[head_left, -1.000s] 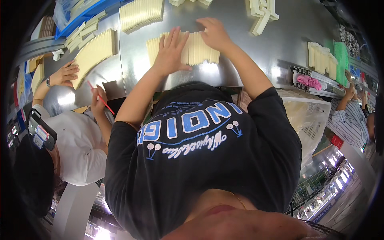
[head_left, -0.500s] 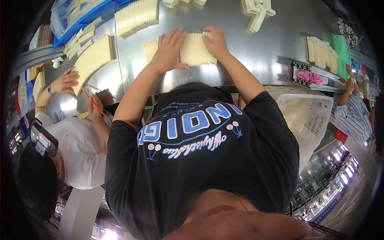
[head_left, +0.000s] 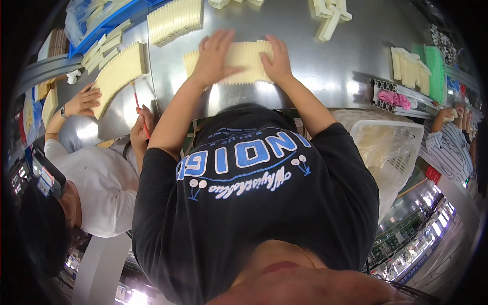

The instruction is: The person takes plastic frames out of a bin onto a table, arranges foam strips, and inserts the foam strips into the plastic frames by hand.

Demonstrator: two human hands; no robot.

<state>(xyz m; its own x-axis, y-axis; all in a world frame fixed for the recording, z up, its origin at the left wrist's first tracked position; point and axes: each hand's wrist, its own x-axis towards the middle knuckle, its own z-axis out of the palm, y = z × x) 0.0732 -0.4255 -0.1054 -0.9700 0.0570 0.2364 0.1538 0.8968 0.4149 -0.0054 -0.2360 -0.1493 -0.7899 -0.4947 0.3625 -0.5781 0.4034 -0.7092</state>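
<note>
A row of cream ribbed plastic pieces (head_left: 239, 62), packed side by side into one flat block, lies on the steel surface (head_left: 356, 61) directly ahead of the person, near its front edge. Both hands rest on this row: the left hand (head_left: 212, 57) lies spread and flat over its left half, the right hand (head_left: 277, 58) lies on its right end with fingers curled over the far edge — neither grips a piece; the pressing from both sides appears meant to keep the row tight and aligned. Beyond the row, toward the back, sits a second packed block of cream pieces (head_left: 175, 19), and to the row's far right a loose heap of cream pieces (head_left: 329, 15). Further right of the row stand stacked cream and green parts (head_left: 419, 66) with a pink cloth (head_left: 394, 98) beside them. Left of the row a co-worker in white (head_left: 101, 183) attends to a curved band of cream pieces (head_left: 119, 73) — one hand on it, the other holding a red stick (head_left: 141, 114). Below the row's right side, off the surface, stands a white basket lined with a plastic bag (head_left: 389, 147).
</note>
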